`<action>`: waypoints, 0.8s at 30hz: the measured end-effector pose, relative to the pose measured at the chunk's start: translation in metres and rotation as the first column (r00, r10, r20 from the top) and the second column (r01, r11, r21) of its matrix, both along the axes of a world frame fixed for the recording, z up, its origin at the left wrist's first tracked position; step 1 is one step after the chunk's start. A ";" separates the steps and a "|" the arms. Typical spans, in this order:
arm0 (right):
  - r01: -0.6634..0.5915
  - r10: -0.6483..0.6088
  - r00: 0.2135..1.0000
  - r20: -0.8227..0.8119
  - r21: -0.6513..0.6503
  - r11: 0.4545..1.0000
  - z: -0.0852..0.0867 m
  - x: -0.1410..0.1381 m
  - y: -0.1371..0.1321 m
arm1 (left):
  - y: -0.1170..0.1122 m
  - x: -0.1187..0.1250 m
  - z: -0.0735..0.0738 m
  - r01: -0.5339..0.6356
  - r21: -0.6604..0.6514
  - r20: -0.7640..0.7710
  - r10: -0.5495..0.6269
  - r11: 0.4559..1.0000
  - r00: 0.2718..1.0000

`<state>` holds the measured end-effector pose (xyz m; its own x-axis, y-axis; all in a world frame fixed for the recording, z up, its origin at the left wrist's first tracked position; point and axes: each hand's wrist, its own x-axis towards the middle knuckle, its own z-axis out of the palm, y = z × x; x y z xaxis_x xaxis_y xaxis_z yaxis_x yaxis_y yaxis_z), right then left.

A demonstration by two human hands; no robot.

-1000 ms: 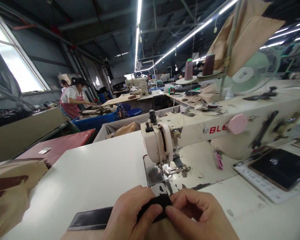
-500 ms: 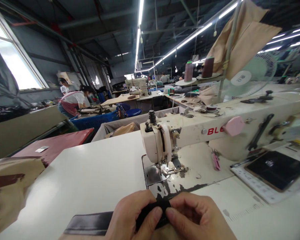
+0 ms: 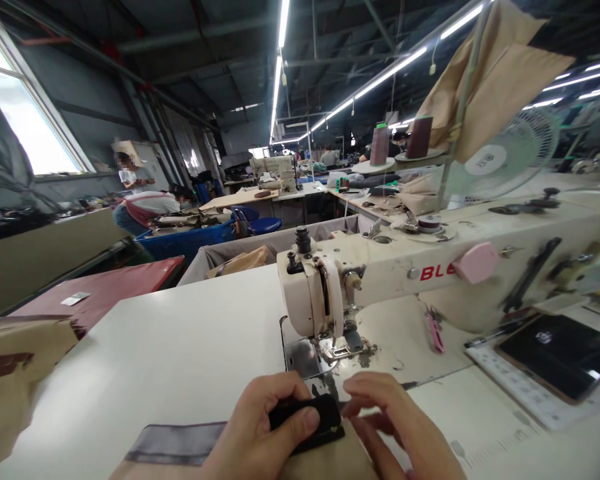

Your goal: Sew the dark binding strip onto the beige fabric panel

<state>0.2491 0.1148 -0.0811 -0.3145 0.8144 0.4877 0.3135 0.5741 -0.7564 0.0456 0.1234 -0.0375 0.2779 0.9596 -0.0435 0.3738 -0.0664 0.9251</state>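
My left hand [image 3: 260, 433] pinches a small black fabric piece [image 3: 315, 417] between thumb and fingers, low at the table's front edge. My right hand [image 3: 397, 423] sits just right of it, its fingers spread and touching the piece's right end. A dark grey strap [image 3: 175, 443] lies flat on tan fabric [image 3: 330, 463] under my hands and runs off to the left. Directly beyond them stands the cream sewing machine [image 3: 380, 267], with its presser foot [image 3: 337, 343] over the metal needle plate.
A phone [image 3: 563, 353] lies on a ruler at the right. Tan fabric [image 3: 10, 373] is piled at the table's left edge, beside a red board [image 3: 110, 290]. Thread cones [image 3: 397, 140] and a fan [image 3: 505, 157] stand behind the machine. People work at far tables on the left.
My right hand's fingers have loosened and spread off the black piece, while my left hand keeps its pinch. The view has shifted slightly, and the far person on the left has bent lower.
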 end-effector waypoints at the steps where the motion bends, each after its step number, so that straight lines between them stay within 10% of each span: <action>1: -0.015 -0.008 0.995 0.103 0.223 0.975 0.000 0.007 0.005 | 0.007 0.001 -0.003 0.014 -0.007 0.007 -0.014 1.000 1.000; 3: -0.190 0.026 0.949 0.314 0.503 0.843 0.001 0.020 0.018 | 0.022 0.005 -0.011 0.046 0.005 -0.037 -0.046 0.999 0.998; 6: -0.440 0.154 0.841 0.518 0.491 0.752 0.002 0.026 0.043 | 0.045 0.012 -0.027 0.069 0.085 -0.270 -0.043 0.994 0.962; 11: -0.495 0.198 0.764 0.614 0.361 0.790 -0.015 0.014 0.072 | 0.069 0.023 -0.046 -0.031 0.162 -0.483 0.106 0.986 0.869; 24: -0.351 0.097 0.847 0.523 0.412 0.841 -0.034 0.005 0.086 | 0.091 0.017 -0.050 -0.075 0.123 -0.598 0.134 0.990 0.790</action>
